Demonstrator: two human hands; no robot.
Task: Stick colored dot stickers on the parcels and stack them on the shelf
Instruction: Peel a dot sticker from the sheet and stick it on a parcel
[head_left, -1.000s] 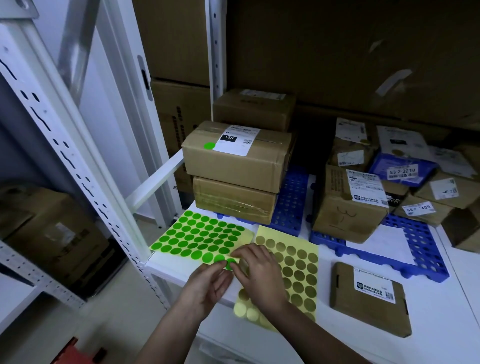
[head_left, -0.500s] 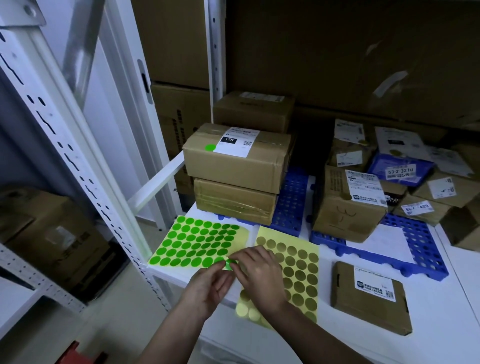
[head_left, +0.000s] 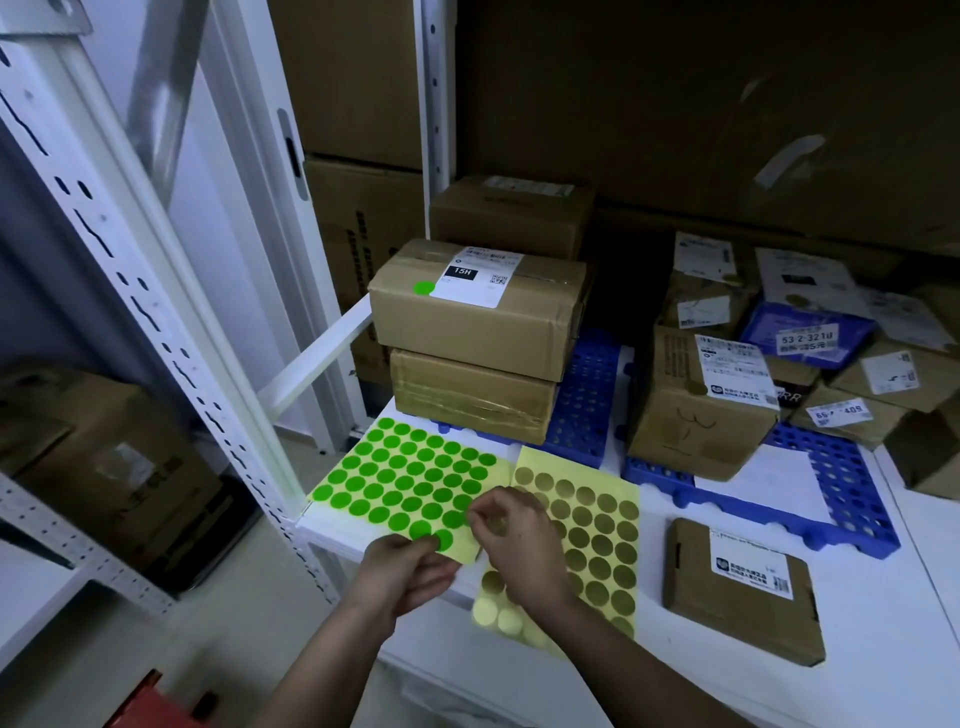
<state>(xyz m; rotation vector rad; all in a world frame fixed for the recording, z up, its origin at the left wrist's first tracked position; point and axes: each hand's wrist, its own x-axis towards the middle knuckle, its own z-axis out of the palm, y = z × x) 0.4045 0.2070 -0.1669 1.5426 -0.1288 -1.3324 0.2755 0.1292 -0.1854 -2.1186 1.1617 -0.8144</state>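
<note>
A white shelf (head_left: 857, 613) is carrying stacked parcels (head_left: 475, 332) at the far side. Near the front edge, the left hand (head_left: 402, 574) is pinching the green sticker sheet (head_left: 410, 486), while the right hand (head_left: 519, 545) is pinching, just right of it, above a green dot (head_left: 453, 518). Since a moment ago, the right hand has lifted slightly.

green dot sheet (head_left: 405, 480) flat, shelf edge | flat parcel (head_left: 743, 590) apparently unstickered

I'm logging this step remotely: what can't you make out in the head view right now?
- Whether a dot is peeled: right hand fingertips cover that spot on the green sticker sheet.
- Lower parcel top: hidden by the top parcel, so any sticker there is unseen.
- Flat parcel label print: too small.
- Left hand grips the sheet's corner, hiding it.
</note>
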